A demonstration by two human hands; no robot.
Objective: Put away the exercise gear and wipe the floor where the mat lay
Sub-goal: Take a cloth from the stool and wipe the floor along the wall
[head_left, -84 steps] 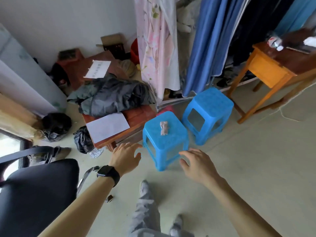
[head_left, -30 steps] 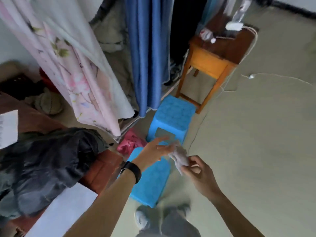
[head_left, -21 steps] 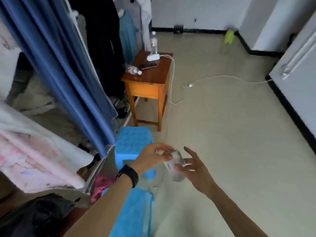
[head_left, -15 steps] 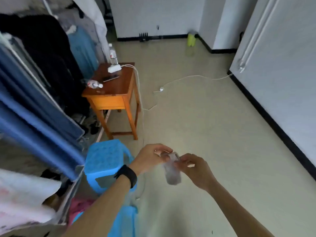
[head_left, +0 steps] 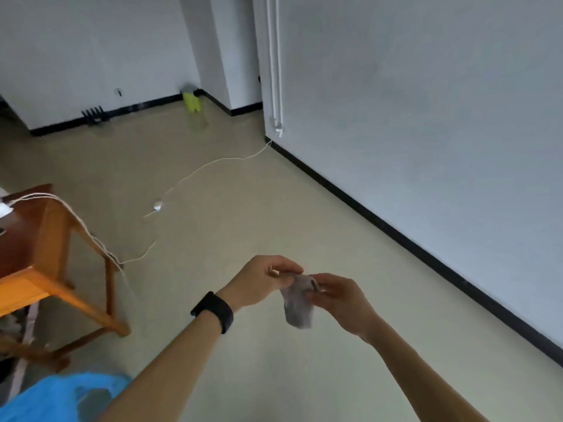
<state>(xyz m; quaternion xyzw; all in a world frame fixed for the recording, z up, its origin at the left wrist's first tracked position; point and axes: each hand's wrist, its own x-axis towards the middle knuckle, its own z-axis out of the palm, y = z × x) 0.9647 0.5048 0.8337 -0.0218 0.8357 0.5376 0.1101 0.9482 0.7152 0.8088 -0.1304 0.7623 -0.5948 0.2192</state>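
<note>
A small grey-white cloth [head_left: 298, 304] hangs in the air between my two hands, in front of my chest. My left hand [head_left: 262, 281], with a black watch on the wrist, pinches the cloth's top left edge. My right hand [head_left: 341, 300] grips its top right edge. The cloth droops below both hands and looks partly bunched. Beneath it lies the bare beige floor [head_left: 274, 208]. No exercise mat shows in this view.
An orange wooden table [head_left: 45, 239] stands at the left with white cables trailing off it. A white cord [head_left: 195, 175] runs across the floor to the right wall. A blue plastic stool [head_left: 61, 397] is at the bottom left. A yellow-green object [head_left: 191, 101] leans in the far corner.
I picked the cloth off the blue stool with both hands, and my view has swung right from the clothes rack and stools to the open floor and white wall.
</note>
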